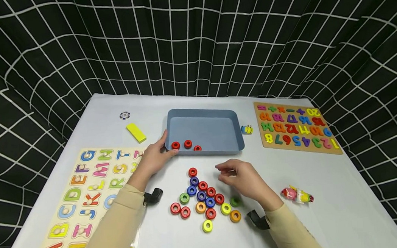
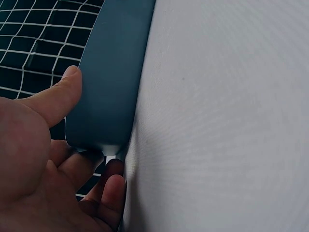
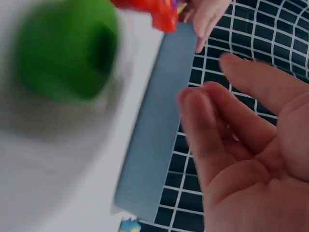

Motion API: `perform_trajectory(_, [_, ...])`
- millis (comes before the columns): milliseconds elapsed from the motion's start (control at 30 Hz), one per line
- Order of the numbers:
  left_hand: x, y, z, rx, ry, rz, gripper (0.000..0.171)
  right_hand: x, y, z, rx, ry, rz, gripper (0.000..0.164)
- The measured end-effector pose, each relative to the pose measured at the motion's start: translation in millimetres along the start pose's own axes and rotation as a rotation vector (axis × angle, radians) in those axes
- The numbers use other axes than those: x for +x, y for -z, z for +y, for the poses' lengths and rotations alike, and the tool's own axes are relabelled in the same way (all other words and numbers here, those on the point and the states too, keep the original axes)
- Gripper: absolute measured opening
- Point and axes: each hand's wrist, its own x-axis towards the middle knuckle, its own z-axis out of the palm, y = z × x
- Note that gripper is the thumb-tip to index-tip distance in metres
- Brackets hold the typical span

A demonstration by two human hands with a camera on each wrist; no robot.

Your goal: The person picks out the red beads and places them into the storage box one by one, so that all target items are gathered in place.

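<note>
My left hand (image 1: 154,157) grips the front left corner of a blue-grey tray (image 1: 207,152). In the left wrist view the thumb lies by the rim of the tray wall (image 2: 113,67) and the fingers bend round the corner. Three red rings (image 1: 187,144) are inside the tray along its front. My right hand (image 1: 239,176) hovers in front of the tray, fingers loosely bent, holding nothing. Below and left of it lies a cluster of red, blue, purple, green, orange and yellow rings (image 1: 210,202). A green ring (image 3: 63,50) looms blurred in the right wrist view.
A letter puzzle board (image 1: 85,222) lies under the left forearm, with a yellow block (image 1: 136,133) and a poker chip (image 1: 124,115) behind it. A toy bee (image 1: 247,129) sits right of the tray, near a number board (image 1: 298,131). Small colourful figures (image 1: 297,195) lie at right.
</note>
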Motion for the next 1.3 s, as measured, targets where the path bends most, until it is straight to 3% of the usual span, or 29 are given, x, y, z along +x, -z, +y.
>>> perform_trajectory(167, [0.3, 1.3, 0.7, 0.012, -0.002, 0.002, 0.085, -30, -16, 6, -0.085, -0.052, -0.040, 0.029])
perform_trajectory(300, [0.5, 0.4, 1.7, 0.012, -0.001, -0.003, 0.086, -44, -27, 9, -0.143, -0.061, -0.014, 0.031])
perform_trajectory(533, [2.0, 3.1, 1.1, -0.028, 0.000, 0.002, 0.086, -46, -34, 3, -0.207, -0.014, 0.020, 0.031])
perform_trajectory(800, [0.4, 1.3, 1.6, -0.044, -0.008, -0.014, 0.087, -44, -36, -10, -0.246, -0.108, -0.017, 0.024])
perform_trajectory(967, [2.2, 2.5, 1.8, -0.060, 0.002, -0.011, 0.086, -35, -30, -10, -0.236, -0.121, -0.013, 0.024])
perform_trajectory(1100, [2.2, 3.4, 2.6, -0.061, -0.010, -0.013, 0.086, -20, -17, -10, -0.212, -0.121, 0.049, 0.030])
perform_trajectory(1300, [1.1, 0.4, 1.2, -0.049, -0.012, -0.011, 0.087, 26, 2, -13, -0.182, 0.048, 0.206, 0.033])
